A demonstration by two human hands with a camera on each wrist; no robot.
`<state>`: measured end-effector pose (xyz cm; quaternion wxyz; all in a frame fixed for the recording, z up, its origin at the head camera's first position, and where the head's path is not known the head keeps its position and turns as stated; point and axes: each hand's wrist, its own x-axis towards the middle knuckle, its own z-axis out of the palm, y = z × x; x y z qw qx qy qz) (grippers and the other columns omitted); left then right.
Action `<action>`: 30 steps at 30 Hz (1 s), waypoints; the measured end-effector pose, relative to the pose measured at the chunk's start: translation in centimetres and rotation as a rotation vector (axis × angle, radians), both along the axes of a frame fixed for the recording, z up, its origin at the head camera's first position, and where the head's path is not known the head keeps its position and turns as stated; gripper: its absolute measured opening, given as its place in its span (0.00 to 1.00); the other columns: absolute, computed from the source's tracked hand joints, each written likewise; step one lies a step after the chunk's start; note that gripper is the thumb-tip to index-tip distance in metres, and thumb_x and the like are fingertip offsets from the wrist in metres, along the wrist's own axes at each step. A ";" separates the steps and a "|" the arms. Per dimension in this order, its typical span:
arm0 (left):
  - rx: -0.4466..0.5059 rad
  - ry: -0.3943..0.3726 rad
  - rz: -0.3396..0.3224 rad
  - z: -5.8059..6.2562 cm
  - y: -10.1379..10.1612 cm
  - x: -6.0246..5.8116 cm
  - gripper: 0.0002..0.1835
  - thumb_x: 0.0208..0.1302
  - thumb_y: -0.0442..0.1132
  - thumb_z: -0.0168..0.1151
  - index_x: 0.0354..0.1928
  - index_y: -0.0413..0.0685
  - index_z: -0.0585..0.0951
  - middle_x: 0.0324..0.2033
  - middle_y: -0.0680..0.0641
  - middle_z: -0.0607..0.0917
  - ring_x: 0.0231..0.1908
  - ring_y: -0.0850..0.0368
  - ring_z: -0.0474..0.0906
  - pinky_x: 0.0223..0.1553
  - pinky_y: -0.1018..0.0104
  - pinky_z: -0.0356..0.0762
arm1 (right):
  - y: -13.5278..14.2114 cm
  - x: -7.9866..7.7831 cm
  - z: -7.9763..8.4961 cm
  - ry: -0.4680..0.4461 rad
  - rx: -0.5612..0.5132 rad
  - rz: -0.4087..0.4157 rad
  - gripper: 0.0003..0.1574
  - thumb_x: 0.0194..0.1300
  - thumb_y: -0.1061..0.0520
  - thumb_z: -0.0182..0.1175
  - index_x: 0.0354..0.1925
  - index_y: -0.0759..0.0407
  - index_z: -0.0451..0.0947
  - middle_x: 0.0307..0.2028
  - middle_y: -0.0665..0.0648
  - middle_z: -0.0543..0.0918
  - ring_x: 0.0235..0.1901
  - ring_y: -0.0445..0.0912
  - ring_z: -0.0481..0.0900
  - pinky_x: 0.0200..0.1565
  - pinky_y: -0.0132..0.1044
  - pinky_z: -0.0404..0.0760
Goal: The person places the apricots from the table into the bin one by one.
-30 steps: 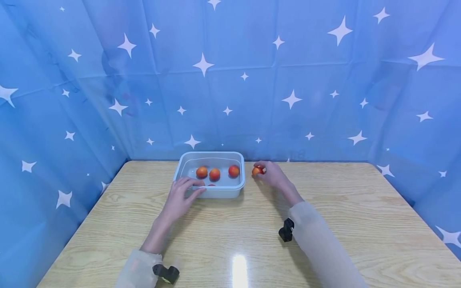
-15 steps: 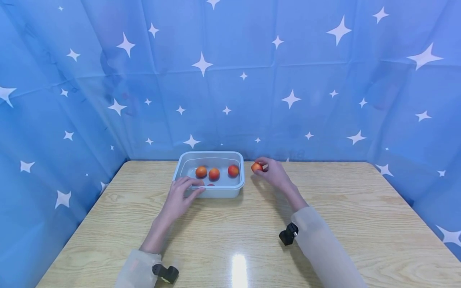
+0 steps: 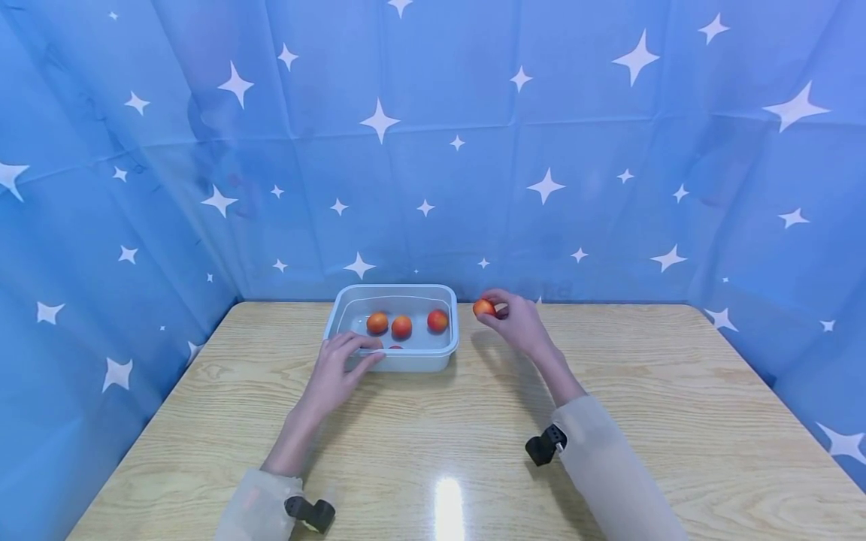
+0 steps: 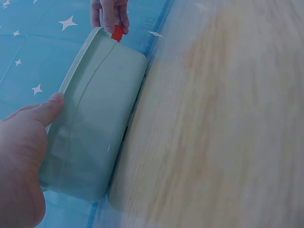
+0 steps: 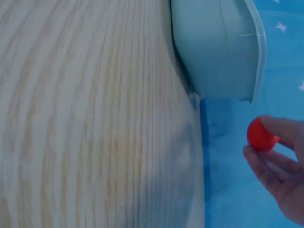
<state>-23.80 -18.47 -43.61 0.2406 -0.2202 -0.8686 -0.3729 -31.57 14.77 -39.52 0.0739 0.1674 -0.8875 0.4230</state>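
Observation:
My right hand (image 3: 519,323) pinches a small round red-orange fruit (image 3: 483,308) between thumb and fingers, raised over the table just right of a pale blue-green plastic box (image 3: 416,364). In the right wrist view the held fruit (image 5: 260,135) sits at the fingertips, apart from the box's end wall (image 5: 216,47). At the box's front left corner, my left hand (image 3: 334,372) grips the rim, its thumb (image 4: 51,107) outside and its fingers reaching over. Inside lie several similar fruits, among them one (image 3: 437,321) at the right; another is partly hidden behind the front rim.
The box stands near the back edge of a light wood-grain table (image 3: 406,443). Behind it hangs a blue curtain (image 3: 473,188) with white stars, which also runs along both sides. Each sleeve carries a small black camera (image 3: 310,513) near the wrist.
My right hand has lifted the fruit up off the table, and its forearm has shifted slightly right. The left hand and the box have stayed in place.

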 end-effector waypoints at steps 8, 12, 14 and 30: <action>-0.002 -0.010 0.005 0.0 0.0 0.1 0.09 0.64 0.41 0.72 0.45 0.51 0.87 0.42 0.54 0.87 0.50 0.51 0.79 0.52 0.53 0.65 | -0.6 0.8 0.8 0.057 -0.023 0.024 0.23 0.65 0.59 0.70 0.56 0.63 0.79 0.52 0.64 0.84 0.42 0.57 0.86 0.46 0.48 0.83; -0.002 -0.013 0.004 0.1 0.0 0.1 0.09 0.64 0.41 0.72 0.45 0.51 0.87 0.42 0.53 0.87 0.50 0.51 0.79 0.53 0.52 0.65 | -1.0 1.1 1.2 0.091 -0.020 0.030 0.22 0.65 0.59 0.71 0.56 0.63 0.80 0.50 0.63 0.85 0.40 0.54 0.86 0.44 0.47 0.83; -0.003 -0.006 0.002 0.1 0.0 0.1 0.09 0.64 0.41 0.72 0.45 0.51 0.87 0.41 0.53 0.87 0.50 0.51 0.79 0.53 0.52 0.65 | -1.1 1.3 1.4 0.100 -0.019 0.031 0.23 0.64 0.58 0.71 0.56 0.62 0.81 0.50 0.62 0.85 0.39 0.53 0.86 0.43 0.46 0.83; -0.006 -0.004 0.005 0.1 0.0 0.0 0.09 0.63 0.41 0.72 0.45 0.50 0.87 0.41 0.52 0.87 0.49 0.52 0.80 0.51 0.54 0.65 | -3.5 2.6 2.6 0.176 -0.051 0.116 0.23 0.62 0.60 0.73 0.55 0.63 0.81 0.45 0.60 0.87 0.34 0.48 0.84 0.40 0.41 0.83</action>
